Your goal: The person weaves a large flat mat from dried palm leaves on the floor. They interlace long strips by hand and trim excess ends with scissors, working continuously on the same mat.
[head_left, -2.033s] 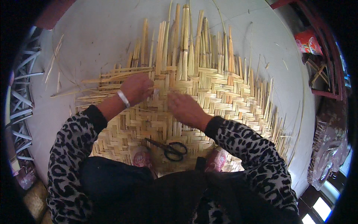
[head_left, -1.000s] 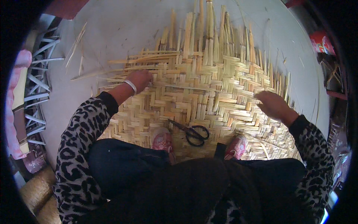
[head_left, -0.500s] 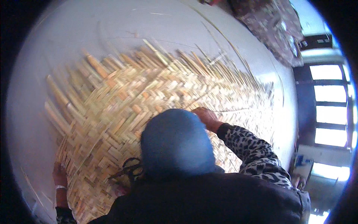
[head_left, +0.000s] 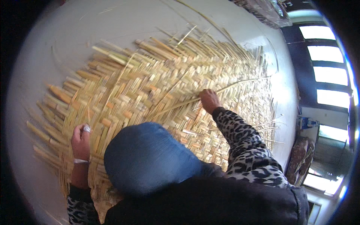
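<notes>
A large woven mat of flat pale-yellow plant strips, perhaps split cane, lies on the floor, with loose strip ends fanning out along its far and left edges. Over its middle, my right hand is closed around a long strip that runs out on both sides of it. My left hand is above the mat's left part, fingers pinched together, with white wrapping on one fingertip. A thin sliver shows at those fingertips; whether they grip it is unclear.
My bent knee in blue denim covers the near middle of the mat. Loose strips lie across the weave and on the grey floor. A wrapped bundle stands at the far right, windows along the right side.
My left hand has come up from the mat's near left edge. My right hand now shows a long strip in its grip. My knee has shifted left, and the scissors seen earlier are out of sight.
</notes>
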{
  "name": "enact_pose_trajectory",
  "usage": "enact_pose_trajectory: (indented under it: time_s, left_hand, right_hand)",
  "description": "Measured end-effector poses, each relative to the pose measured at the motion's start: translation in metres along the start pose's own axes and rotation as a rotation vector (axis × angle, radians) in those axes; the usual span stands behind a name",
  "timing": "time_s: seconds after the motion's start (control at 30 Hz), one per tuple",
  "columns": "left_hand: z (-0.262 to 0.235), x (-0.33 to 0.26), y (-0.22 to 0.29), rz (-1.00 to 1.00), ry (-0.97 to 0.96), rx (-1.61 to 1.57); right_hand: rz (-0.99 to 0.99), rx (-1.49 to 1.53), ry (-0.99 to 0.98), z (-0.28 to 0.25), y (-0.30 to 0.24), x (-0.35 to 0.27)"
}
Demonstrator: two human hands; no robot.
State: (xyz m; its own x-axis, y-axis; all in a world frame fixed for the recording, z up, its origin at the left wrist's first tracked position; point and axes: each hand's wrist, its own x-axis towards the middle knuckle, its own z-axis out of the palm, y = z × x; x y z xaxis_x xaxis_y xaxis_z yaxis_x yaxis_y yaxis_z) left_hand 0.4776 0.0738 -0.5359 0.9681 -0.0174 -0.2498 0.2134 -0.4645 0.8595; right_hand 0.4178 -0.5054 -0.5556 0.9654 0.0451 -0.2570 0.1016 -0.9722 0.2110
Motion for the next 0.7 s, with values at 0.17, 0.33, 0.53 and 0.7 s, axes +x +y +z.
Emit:
enact_pose_trajectory:
  time_s: [0.17, 0.33, 0.53, 0.7]
  left_hand:
    - [0.035, -0.011, -0.011, -0.040, -0.035, -0.003]
    - [0.043, -0.010, 0.012, -0.217, -0.277, -0.282]
    - [0.053, 0.002, 0.069, -0.277, -0.116, -0.910]
    - [0.010, 0.017, 0.065, -0.356, 0.191, -0.943]
  right_hand:
    - [0.004, 0.158, -0.048, -0.036, 0.014, 0.039]
    - [-0.216, 0.351, 0.176, -0.110, -0.026, 0.093]
    - [-0.727, 0.463, 0.407, -0.168, -0.201, 0.128]
    - [-0.777, 0.544, 0.283, -0.187, -0.275, 0.133]
